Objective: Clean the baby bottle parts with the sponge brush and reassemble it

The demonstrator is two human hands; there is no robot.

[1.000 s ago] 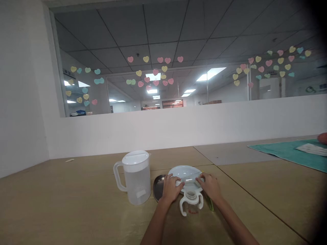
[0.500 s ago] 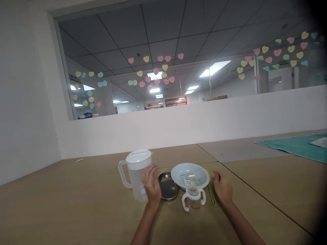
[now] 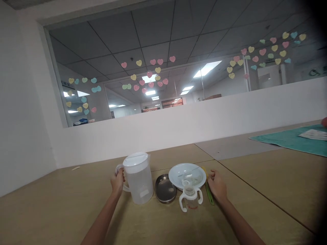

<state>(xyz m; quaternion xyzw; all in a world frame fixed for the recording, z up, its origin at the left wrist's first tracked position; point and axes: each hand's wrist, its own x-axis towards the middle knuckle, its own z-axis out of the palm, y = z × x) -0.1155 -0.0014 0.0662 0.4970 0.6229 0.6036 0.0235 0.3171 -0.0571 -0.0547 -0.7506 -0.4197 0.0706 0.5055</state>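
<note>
My left hand (image 3: 117, 183) is closed round the handle of a white, translucent lidded pitcher (image 3: 139, 180), which stands upright on the table. To its right lies a round dark metal dish (image 3: 165, 189). A pale blue bowl (image 3: 172, 174) holds clear items that are hard to make out. In front of the bowl stands a clear bottle with two white handles (image 3: 190, 199). My right hand (image 3: 217, 185) rests beside a brush with a green handle (image 3: 209, 194), fingers curled; whether it touches the brush is unclear.
A teal cloth (image 3: 288, 140) with a white packet (image 3: 313, 134) on it lies at the far right. A small pale strip (image 3: 76, 168) is at the back left. Behind the table (image 3: 63, 207) rises a white wall (image 3: 158, 131) with a window above.
My left hand has moved from the pitcher's right side to its handle and closed on it. My right hand stays near the brush. The view has shifted a little.
</note>
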